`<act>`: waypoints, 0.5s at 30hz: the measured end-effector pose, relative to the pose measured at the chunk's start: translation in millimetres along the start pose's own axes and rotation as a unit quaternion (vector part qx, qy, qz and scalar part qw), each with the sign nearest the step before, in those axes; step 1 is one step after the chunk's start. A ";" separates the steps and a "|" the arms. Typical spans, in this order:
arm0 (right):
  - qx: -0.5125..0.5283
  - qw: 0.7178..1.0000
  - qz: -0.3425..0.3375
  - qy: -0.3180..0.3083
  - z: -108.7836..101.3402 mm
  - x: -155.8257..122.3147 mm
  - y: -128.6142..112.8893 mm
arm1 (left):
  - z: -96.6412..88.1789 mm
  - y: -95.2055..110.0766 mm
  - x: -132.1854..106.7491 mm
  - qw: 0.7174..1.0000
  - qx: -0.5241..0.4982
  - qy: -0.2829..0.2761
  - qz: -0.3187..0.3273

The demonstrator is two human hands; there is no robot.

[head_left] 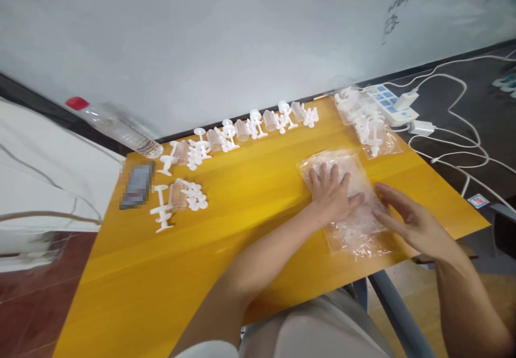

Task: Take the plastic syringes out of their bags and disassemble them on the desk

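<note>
A clear bag (355,234) lies on the table (250,250), in its right half, between the middle and the front edge, short of the right corner. The left hand (330,188) rests flat on its upper part, fingers spread, pressing without gripping. The right hand (415,223) is at the bag's right side, thumb and fingers parted and closed on nothing; whether its fingertips touch the plastic, I cannot tell.

Along the back edge, below the whiteboard (242,41), runs a row of five groups, each with a clear cup (214,140), white plastic parts (258,124) and small white pieces (310,117). A sixth group sits before the row's left end, nearer the left edge. Six groups therefore look set out, while a second bag (365,124), at the back right corner by the power strip (391,105), holds more white parts. The clear bag seems part-way through handling: it lies rumpled, and its contents are too blurred to name.

Its long axis runs from the back edge toward the front edge, slanting right at the near end. Which end is the mouth cannot be made out. A bottle (116,129) with a red cap leans at the back left corner.
</note>
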State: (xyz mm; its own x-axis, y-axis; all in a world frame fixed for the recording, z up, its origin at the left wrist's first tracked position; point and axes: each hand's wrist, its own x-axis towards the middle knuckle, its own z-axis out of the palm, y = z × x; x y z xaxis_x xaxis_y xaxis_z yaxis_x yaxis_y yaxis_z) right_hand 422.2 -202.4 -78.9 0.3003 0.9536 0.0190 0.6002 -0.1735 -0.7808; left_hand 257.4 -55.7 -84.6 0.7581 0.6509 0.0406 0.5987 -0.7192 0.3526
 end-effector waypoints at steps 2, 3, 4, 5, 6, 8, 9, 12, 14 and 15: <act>-0.057 0.997 -0.036 -0.047 8.8 -5.4 1.4 | -4.1 -7.0 -6.9 1.000 -0.005 -0.004 0.006; -0.082 0.994 -0.054 -0.057 13.3 -8.6 2.1 | -7.9 -11.2 -13.5 1.000 -0.011 0.002 0.014; -0.103 0.991 -0.069 -0.059 16.9 -11.8 2.7 | -12.1 -15.4 -21.7 1.000 -0.018 0.009 0.024; -0.118 0.988 -0.080 -0.057 19.0 -14.6 2.9 | -16.1 -19.2 -31.1 0.999 -0.027 0.011 0.038; -0.126 0.986 -0.088 -0.059 19.1 -16.2 2.4 | -19.1 -22.3 -40.7 0.998 -0.034 0.004 0.055; -0.121 0.986 -0.091 -0.075 12.4 -12.7 -1.4 | -21.3 -26.1 -57.4 0.995 -0.037 -0.036 0.090; -0.116 0.988 -0.079 -0.060 6.0 -5.8 -4.9 | -20.5 -26.7 -63.2 0.993 -0.032 -0.060 0.100; -0.142 0.984 -0.001 0.107 -17.7 41.4 -18.2 | -15.4 -24.2 -68.8 0.990 -0.012 -0.099 0.099; -0.192 0.960 0.050 0.198 -29.8 90.2 -24.3 | -13.4 -20.2 -65.9 0.990 -0.006 -0.107 0.091; -0.212 0.956 0.073 0.189 -33.1 116.0 -25.2 | -13.2 -17.7 -63.8 0.990 -0.007 -0.112 0.089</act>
State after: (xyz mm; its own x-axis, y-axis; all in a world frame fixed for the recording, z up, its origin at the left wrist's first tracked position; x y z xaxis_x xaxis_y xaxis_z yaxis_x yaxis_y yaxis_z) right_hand 466.4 -95.5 -36.3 0.6024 0.7682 0.2168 0.7539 -0.4584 -0.4707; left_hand 195.1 -81.3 -81.1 0.8904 0.4432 -0.1040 0.4482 -0.8134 0.3708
